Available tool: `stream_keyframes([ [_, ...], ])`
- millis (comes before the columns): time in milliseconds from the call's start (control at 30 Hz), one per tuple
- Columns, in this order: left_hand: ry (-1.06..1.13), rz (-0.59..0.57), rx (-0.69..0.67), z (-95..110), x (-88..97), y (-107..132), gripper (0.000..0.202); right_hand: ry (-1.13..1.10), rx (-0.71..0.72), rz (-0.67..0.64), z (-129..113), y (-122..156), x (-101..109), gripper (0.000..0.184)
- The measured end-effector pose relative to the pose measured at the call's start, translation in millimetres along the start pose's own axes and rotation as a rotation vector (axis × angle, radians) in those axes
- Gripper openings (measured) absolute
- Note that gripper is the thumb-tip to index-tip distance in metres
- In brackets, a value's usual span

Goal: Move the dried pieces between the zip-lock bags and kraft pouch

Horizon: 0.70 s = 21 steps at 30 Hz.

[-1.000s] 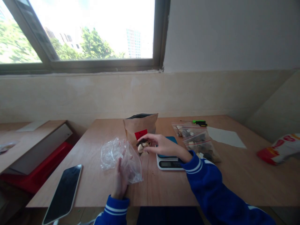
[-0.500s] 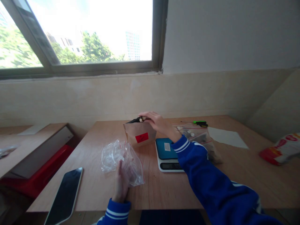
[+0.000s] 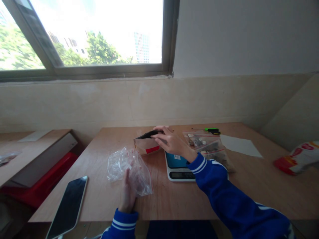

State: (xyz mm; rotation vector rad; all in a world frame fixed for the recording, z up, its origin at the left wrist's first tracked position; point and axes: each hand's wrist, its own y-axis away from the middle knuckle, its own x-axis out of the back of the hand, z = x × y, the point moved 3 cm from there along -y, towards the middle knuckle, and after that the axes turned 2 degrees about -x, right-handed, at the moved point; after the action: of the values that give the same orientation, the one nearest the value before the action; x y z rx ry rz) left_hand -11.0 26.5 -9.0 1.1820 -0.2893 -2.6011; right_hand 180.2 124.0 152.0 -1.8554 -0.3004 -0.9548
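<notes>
My left hand (image 3: 128, 192) is closed on some clear zip bags (image 3: 142, 176), thumb in front and the other fingers mostly behind the film. Beyond it, a brown pouch (image 3: 143, 142) with a dark mouth and a red label leans back on the table. At the pouch's mouth is my right hand (image 3: 171, 141), its fingers apart and touching or just over the rim; no grip on it shows. Below my right wrist sits a white kitchen scale (image 3: 171, 176) with a blue top, partly covered by the hand and sleeve.
Filled zip bags (image 3: 214, 147) lie right of the scale, near a green-and-black tool (image 3: 213, 130) and a white paper sheet (image 3: 240, 146). A red-and-white package (image 3: 296, 157) is at the far right. A phone (image 3: 68, 205) lies at the table's front left edge.
The pouch has sunk and tipped back, so its label shows less. My right hand has moved slightly right and down, with its fingers spreading. My left hand stays with the zip bags.
</notes>
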Motion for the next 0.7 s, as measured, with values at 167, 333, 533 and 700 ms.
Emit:
stream_keyframes([
  [167, -0.005, 0.011, -0.001, 1, -0.2, -1, 0.049, 0.094, -0.011, 0.011, -5, 4, -5, 0.027],
  [333, -0.001, -0.003, -0.008, 2, -4.4, 1, 0.049, 0.199, -0.049, 0.017, -16, 16, -7, 0.024],
  [533, -0.131, 0.033, -0.103, 8, -7.4, 9, 0.051, 0.211, -0.100, 0.035, -14, 17, -8, 0.028],
  [700, -0.580, 0.220, -0.459, 56, -2.2, 0, 0.043, 0.195, -0.147, 0.073, -8, 12, -9, 0.039],
])
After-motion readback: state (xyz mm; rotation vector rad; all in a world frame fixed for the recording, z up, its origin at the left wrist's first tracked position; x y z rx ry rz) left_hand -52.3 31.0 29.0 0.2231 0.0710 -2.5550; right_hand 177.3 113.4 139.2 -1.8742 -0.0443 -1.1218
